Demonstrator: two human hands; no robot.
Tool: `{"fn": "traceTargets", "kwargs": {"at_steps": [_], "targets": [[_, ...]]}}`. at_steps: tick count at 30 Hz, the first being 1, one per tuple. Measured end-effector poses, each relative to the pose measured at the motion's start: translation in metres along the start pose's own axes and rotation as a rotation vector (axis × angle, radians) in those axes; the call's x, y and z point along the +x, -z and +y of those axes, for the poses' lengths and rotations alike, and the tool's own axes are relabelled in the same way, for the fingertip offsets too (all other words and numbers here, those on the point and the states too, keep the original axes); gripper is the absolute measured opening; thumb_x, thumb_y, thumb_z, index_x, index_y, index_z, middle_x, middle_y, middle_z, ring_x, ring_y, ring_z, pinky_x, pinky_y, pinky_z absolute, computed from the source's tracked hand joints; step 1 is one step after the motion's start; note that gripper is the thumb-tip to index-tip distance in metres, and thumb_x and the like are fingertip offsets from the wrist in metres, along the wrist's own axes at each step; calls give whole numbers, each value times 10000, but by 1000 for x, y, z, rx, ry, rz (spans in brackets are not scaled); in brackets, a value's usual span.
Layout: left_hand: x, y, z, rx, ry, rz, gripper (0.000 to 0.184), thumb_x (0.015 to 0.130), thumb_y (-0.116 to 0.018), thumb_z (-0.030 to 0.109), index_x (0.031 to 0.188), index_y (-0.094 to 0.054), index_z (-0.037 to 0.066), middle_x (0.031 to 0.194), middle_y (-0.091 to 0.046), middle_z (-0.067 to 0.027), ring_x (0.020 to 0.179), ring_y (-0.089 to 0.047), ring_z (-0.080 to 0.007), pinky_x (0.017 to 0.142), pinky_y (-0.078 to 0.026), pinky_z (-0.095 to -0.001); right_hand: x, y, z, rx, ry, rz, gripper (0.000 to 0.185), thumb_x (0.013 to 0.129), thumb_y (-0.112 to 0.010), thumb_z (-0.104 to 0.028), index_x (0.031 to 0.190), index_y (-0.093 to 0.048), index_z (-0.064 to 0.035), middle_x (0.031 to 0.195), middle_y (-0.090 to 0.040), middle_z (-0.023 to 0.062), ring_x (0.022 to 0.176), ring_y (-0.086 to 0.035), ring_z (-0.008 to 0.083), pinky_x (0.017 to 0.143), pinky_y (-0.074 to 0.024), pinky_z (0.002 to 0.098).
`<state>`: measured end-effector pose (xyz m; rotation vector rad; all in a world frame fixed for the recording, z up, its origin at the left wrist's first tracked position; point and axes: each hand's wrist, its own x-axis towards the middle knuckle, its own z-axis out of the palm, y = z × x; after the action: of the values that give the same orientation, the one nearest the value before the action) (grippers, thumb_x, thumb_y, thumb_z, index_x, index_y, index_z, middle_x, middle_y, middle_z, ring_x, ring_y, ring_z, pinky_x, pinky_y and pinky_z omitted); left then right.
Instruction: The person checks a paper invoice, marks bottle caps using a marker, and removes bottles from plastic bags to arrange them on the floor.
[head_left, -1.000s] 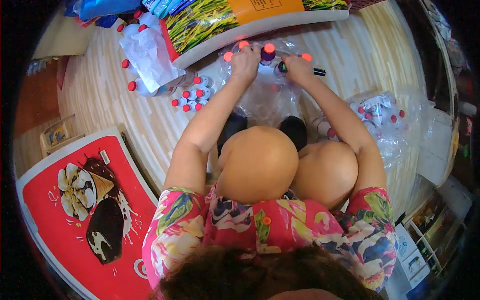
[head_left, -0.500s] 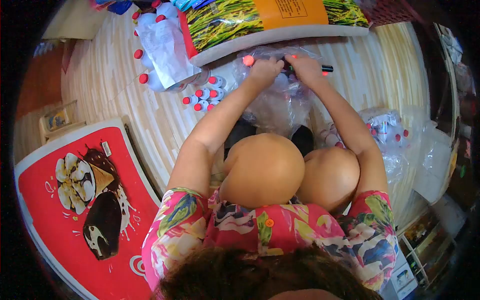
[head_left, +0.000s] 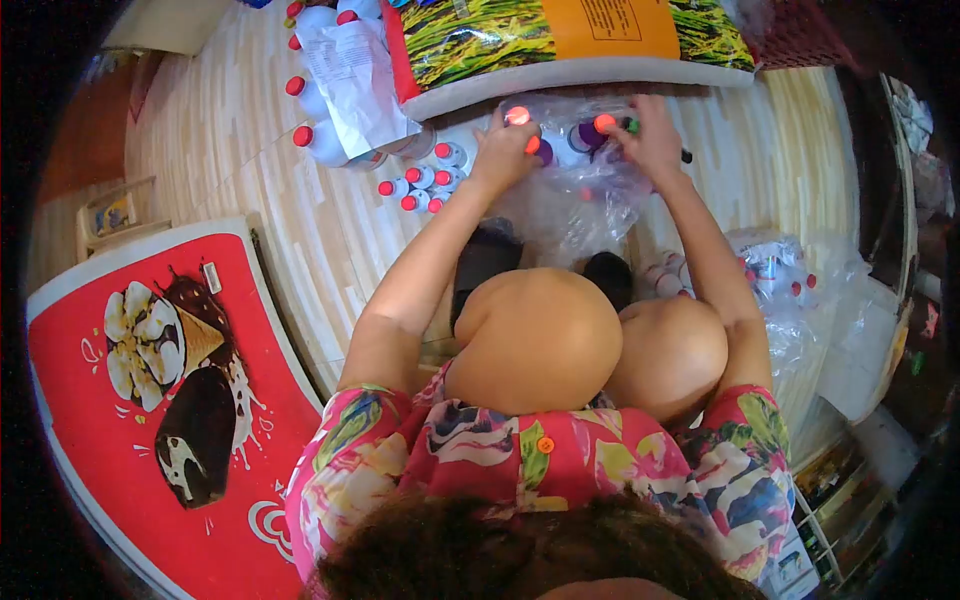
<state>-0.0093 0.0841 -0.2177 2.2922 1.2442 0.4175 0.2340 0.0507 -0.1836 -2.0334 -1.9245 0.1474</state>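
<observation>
Clear plastic wrap point(head_left: 595, 215) lies loosely around several bottles on the floor before my knees. A purple-labelled bottle point(head_left: 583, 137) shows through an opening in it. My left hand point(head_left: 503, 157) is curled at the left side of the pack, closed on the wrap beside an orange-red bottle cap point(head_left: 518, 116). At the right side is my right hand point(head_left: 655, 142), its fingers bent next to another orange-red cap point(head_left: 604, 123). A slim tool with a green part point(head_left: 631, 125) and a black end point(head_left: 687, 156) passes under that hand; its exact kind is hidden.
A printed sack point(head_left: 580, 45) lies just beyond the pack. Small red-capped bottles point(head_left: 420, 178) and larger bottles point(head_left: 325, 143) under a paper sheet point(head_left: 350, 90) stand left. More wrapped bottles point(head_left: 770, 265) lie right. A red freezer lid point(head_left: 120, 450) is at lower left.
My hands have moved apart from the middle of the pack to its two sides. The wrap between them has opened, and more caps and the purple label show.
</observation>
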Motion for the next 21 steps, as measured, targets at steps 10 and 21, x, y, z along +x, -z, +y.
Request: {"fn": "traceTargets", "kwargs": {"at_steps": [10,21], "targets": [[-23,-21,-8,39,-91,25,380,658,-716,159,1004,-565,118,1106,-564,-112,1071,-471,-372,888,-374,-492,-25,-6,75,396,-605,-391,592,613,-750,-419,1048,-591,-50,924,-613,183,799,-603,276,710,-479,380],[-181,-43,-81,-524,951,439,1083,462,-848,144,1309,-186,15,1231,-345,-232,1105,-411,-350,921,-386,-385,33,15,-107,1056,-524,-891,562,701,-623,-18,1235,-451,-61,773,-606,95,638,-615,195,491,-480,302]]}}
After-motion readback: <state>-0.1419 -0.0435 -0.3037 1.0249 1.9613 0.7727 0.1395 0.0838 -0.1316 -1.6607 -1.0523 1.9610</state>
